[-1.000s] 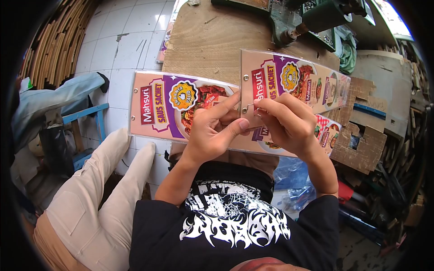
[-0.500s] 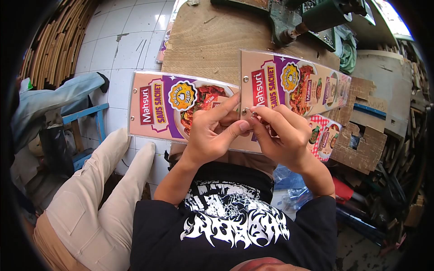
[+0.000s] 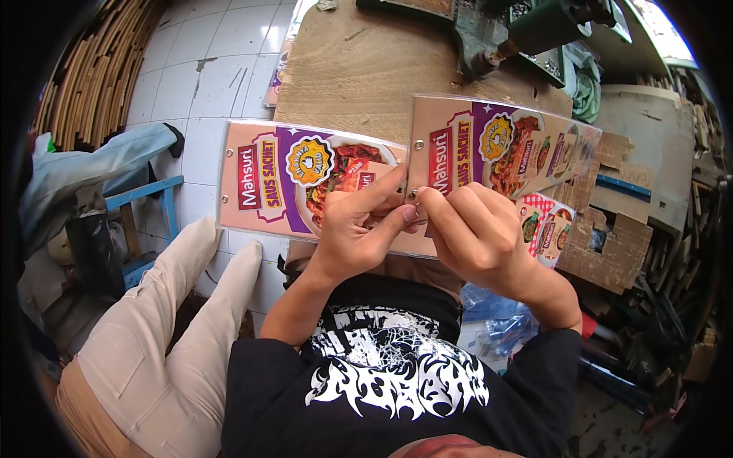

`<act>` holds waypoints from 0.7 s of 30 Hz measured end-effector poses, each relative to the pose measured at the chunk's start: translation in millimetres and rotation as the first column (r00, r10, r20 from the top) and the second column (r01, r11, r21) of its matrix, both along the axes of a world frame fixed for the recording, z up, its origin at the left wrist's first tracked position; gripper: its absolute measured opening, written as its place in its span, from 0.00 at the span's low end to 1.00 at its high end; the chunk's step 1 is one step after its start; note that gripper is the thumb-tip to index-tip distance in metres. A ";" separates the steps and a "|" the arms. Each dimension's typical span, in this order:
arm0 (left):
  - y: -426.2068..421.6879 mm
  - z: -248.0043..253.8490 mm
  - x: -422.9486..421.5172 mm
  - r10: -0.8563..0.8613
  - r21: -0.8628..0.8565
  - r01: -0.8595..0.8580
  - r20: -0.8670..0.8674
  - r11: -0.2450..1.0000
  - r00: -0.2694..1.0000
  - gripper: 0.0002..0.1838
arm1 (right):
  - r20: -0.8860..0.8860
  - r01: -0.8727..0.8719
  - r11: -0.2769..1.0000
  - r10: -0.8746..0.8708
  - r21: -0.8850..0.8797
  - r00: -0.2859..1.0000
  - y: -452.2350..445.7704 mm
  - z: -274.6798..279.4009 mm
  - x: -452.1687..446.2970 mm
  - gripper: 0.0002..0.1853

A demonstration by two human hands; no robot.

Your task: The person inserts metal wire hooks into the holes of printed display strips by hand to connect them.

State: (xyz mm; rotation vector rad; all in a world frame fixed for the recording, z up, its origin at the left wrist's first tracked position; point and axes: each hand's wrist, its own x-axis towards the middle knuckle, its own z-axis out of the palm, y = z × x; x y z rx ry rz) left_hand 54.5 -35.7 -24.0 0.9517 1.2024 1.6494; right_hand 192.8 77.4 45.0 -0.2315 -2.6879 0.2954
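A printed "Mahsuri Saus Sachet" sign point(image 3: 450, 114) in clear plastic stands tilted in front of me, with metal eyelets along its left edge. My left hand point(image 3: 355, 233) is closed at that edge, thumb and fingers around its lower corner. My right hand point(image 3: 481, 229) pinches a small metal ring point(image 3: 417, 204) at the lower eyelet point(image 3: 413, 195); the fingertips hide most of it. Under my hands lies a second, matching sign point(image 3: 259, 179), its two eyelets showing at the left. Part of another sign with a red checked pattern point(image 3: 546, 217) shows beyond my right hand.
Behind the signs is a wooden tabletop point(image 3: 336, 69) bearing a green metal machine point(image 3: 527, 38). Cut cardboard point(image 3: 611, 252) lies at the right. On the left are another person's beige trousers point(image 3: 153, 336), a blue metal frame point(image 3: 145, 197) and stacked wood strips point(image 3: 99, 76).
The upper sign has shifted slightly down and to the right. My right hand has turned and its fingers have curled closer together at the eyelet, covering more of the ring. My left hand has barely moved.
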 end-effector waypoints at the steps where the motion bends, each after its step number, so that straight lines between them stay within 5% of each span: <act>1: 0.8 1.0 0.2 0.000 0.011 0.000 -0.007 1.000 1.000 0.26 | 0.012 -0.030 0.998 0.029 0.062 1.000 1.2 3.6 -2.1 0.13; 10: 3.7 3.0 -3.0 0.003 0.101 0.011 -0.139 0.995 0.990 0.26 | 0.146 -0.231 0.862 0.184 0.452 0.972 12.3 20.2 -2.1 0.15; 15: 3.0 -2.2 -2.2 0.022 0.140 -0.002 -0.138 0.990 0.990 0.26 | -0.027 -0.255 0.742 0.345 0.620 0.938 29.5 6.3 -0.3 0.12; 19: -0.3 2.3 -6.4 -0.047 -0.004 0.047 -0.102 0.999 0.994 0.28 | -0.162 -0.160 0.929 0.224 0.334 0.961 32.3 2.8 -0.1 0.12; 21: -0.4 4.3 -6.6 -0.081 -0.050 0.076 -0.095 0.996 0.992 0.29 | -0.189 0.013 0.988 -0.042 -0.151 0.981 31.4 -0.5 4.2 0.13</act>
